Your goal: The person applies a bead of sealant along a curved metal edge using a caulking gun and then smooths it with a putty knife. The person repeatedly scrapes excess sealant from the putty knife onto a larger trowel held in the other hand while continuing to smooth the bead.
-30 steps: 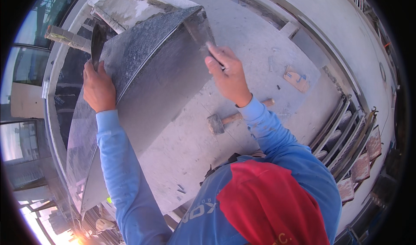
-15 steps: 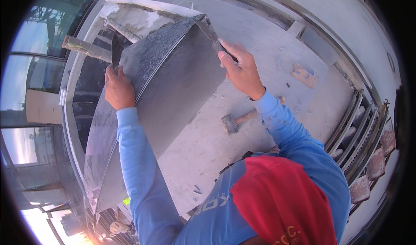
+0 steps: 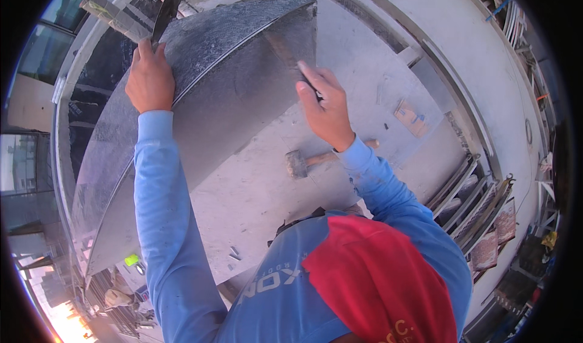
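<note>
In front of me stands a large grey stone-like structure (image 3: 243,94) with a curved edge, and a pale thin strip (image 3: 225,54) runs along that edge. My left hand (image 3: 150,79) is closed around a putty knife (image 3: 165,16) whose dark, wide blade points up, above the structure's left side. My right hand (image 3: 326,103) grips the handle of a second scraper-like knife (image 3: 281,48). Its long blade is smeared by motion and lies over the smooth front face, below the strip. Whether that blade touches the face I cannot tell.
On the dusty floor lies a mallet (image 3: 296,164) with a wooden handle, near a cardboard piece (image 3: 412,117). Metal racks (image 3: 467,206) stand at the right. A wrapped post (image 3: 112,14) juts out at the upper left. Glass panels line the left.
The right knife has gone from the structure's far corner down onto its front face and is blurred. My left hand still holds its putty knife. The whole view has shifted.
</note>
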{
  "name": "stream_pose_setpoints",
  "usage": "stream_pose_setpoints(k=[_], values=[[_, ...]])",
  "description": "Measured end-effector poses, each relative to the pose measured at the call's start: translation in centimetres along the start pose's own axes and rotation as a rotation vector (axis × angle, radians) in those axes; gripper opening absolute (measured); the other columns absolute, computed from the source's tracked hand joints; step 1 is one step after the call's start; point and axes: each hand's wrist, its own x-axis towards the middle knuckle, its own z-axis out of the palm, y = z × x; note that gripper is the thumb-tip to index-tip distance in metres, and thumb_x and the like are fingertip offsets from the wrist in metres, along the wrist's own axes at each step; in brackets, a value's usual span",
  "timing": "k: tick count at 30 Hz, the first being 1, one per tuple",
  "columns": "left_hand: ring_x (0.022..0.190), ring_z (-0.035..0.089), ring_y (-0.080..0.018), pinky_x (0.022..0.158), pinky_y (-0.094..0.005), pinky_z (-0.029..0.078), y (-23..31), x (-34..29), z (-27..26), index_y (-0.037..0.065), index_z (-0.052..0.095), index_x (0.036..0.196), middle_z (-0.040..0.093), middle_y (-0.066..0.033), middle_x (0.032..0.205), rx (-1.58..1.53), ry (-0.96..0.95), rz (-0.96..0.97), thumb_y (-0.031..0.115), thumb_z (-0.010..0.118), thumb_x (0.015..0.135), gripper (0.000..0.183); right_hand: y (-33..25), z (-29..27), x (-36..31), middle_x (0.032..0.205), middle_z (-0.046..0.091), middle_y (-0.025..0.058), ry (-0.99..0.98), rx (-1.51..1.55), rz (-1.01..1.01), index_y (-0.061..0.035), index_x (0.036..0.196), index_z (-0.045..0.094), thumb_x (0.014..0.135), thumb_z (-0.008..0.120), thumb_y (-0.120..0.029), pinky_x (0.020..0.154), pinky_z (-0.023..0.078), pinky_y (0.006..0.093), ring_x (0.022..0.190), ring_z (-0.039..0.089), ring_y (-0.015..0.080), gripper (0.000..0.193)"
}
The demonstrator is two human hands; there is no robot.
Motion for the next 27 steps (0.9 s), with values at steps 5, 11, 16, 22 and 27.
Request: stream_pose_setpoints(k=[5,11,16,22,27], values=[[0.096,0.071,-0.0390,0.073,-0.0514,0.057,-0.5,-0.2,0.4,0.015,0.059,0.121,0.073,-0.0093,0.113,-0.036,0.036,0.018,0.036,0.059,0.102,0.028,-0.2,0.4,0.8,0.114,0.060,0.0134,0.098,0.190,0.121,0.0022,0.138,0.062,0.100,0.065,-0.011,0.077,0.053,0.0328,0.088,0.063,0.0189,0.040],[0.098,0.071,-0.0391,0.076,-0.0505,0.058,-0.8,-0.4,1.0,0.016,0.060,0.122,0.073,-0.0088,0.117,-0.038,0.075,0.018,0.037,0.058,0.103,0.028,3.2,5.3,1.7,0.120,0.055,0.0110,0.192,0.100,-0.119,-0.0035,0.141,0.062,0.102,0.066,-0.015,0.071,0.051,0.0299,0.089,0.060,0.0159,0.041],[0.099,0.071,-0.0389,0.077,-0.0504,0.058,-1.0,-0.6,1.3,0.016,0.059,0.128,0.073,-0.0089,0.117,-0.033,0.077,0.027,0.039,0.057,0.103,0.034,6.1,8.0,0.8,0.123,0.054,0.0116,0.186,-0.015,-0.197,-0.0051,0.142,0.062,0.100,0.067,-0.010,0.074,0.050,0.0319,0.084,0.056,0.0179,0.043],[0.102,0.071,-0.0378,0.079,-0.0498,0.058,-0.8,-0.4,0.9,0.016,0.059,0.127,0.072,-0.0061,0.120,-0.031,0.016,-0.017,0.039,0.057,0.103,0.033,7.1,7.3,-1.3,0.126,0.056,0.0135,0.039,-0.044,-0.157,-0.0027,0.142,0.061,0.098,0.068,-0.005,0.078,0.052,0.0309,0.099,0.059,0.0187,0.044],[0.102,0.071,-0.0380,0.079,-0.0506,0.057,-0.5,-0.4,0.6,0.017,0.058,0.124,0.072,-0.0081,0.117,-0.036,0.031,-0.025,0.035,0.056,0.103,0.028,5.6,4.7,-0.7,0.127,0.059,0.0156,0.113,-0.073,-0.270,-0.0033,0.139,0.064,0.097,0.071,-0.007,0.087,0.052,0.0355,0.106,0.060,0.0241,0.043]])
